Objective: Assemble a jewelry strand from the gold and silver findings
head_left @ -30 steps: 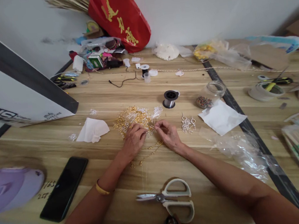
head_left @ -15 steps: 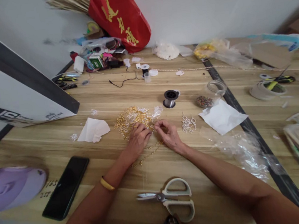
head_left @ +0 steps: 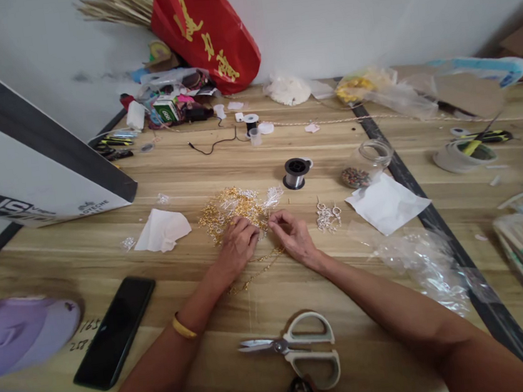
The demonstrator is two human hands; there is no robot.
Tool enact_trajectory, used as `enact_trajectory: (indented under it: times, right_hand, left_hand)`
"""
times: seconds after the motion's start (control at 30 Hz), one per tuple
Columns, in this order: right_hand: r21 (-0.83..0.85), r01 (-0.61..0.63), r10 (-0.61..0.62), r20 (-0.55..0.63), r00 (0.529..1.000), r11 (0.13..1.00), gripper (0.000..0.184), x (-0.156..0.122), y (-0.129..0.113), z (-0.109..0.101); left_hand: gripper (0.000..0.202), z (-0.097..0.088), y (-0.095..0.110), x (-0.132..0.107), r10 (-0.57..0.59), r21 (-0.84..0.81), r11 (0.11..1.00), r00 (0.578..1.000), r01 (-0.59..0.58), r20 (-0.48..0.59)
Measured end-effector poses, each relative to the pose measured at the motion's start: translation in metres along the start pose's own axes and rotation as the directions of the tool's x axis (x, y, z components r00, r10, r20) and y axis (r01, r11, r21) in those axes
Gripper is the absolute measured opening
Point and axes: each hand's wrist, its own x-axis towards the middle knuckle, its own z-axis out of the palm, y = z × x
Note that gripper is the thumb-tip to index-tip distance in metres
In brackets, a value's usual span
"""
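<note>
two curled hands [head_left: 237, 245] [head_left: 295, 239], gold-and-silver trinket pile [head_left: 238, 203] beside them, cannot tell what they pinch

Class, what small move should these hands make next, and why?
Perhaps the left hand should pick a piece from the gold and silver pile: it sits at the pile's near edge, close to the right hand, with a gold chain nearby.

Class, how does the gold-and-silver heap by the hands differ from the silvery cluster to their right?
The heap mixes gold and silver; the cluster looks silvery. The heap spreads wide; the cluster is smaller. The heap lies at the left hand; the cluster lies untouched. Both rest on the table.
</note>
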Motion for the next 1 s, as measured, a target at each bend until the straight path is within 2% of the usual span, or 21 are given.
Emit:
enact_trajectory:
  times: [0.5,0.73,1.0]
  right_hand:
    - [-0.006,0.016,-0.016,0.002,1.0,1.0,0.014,0.0,0.003,0.0]
    - [-0.012,0.003,-0.003,-0.006,1.0,1.0,0.015,0.0,0.0,0.0]
    - [-0.003,0.019,-0.019,0.002,1.0,1.0,0.015,0.001,0.0,-0.001]
  left_hand:
    - [0.009,-0.006,-0.002,0.001,-0.068,-0.05,0.997,0.997,0.065,-0.048]
    - [0.022,-0.006,-0.006,0.001,-0.099,-0.044,0.994,0.991,0.096,-0.087]
    - [0.028,-0.011,-0.015,0.0,-0.137,-0.075,0.989,0.986,0.13,-0.095]
